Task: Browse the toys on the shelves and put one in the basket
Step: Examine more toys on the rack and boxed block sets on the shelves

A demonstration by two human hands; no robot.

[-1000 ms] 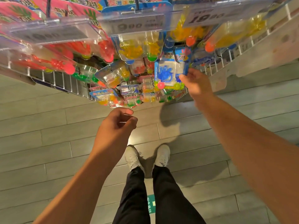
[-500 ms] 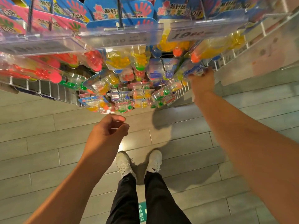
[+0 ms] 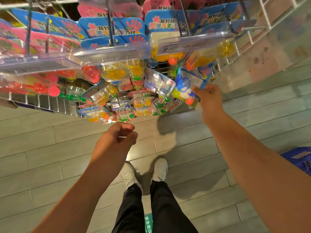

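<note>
Blister packs of sticky-hand toys and bouncy balls (image 3: 117, 73) hang in rows from hooks on a wire rack. My right hand (image 3: 208, 96) pinches the lower corner of one blue-carded pack (image 3: 186, 83) with a blue sticky hand and coloured balls inside, tilted out from the right-hand row. My left hand (image 3: 117, 140) hovers below the rack with its fingers loosely curled, holding nothing. A blue basket (image 3: 301, 158) shows at the right edge, on the floor behind my right forearm.
Clear price-tag holders (image 3: 111, 52) jut out from the hook ends above the packs. The white wire rack panel (image 3: 252, 37) runs up on the right. Grey plank floor lies below, with my white shoes (image 3: 144, 174) on it.
The view has tilted up the rack. My right hand shifted right along the row and now pinches a blue pack pulled outward. My left hand stays low, loosely curled.
</note>
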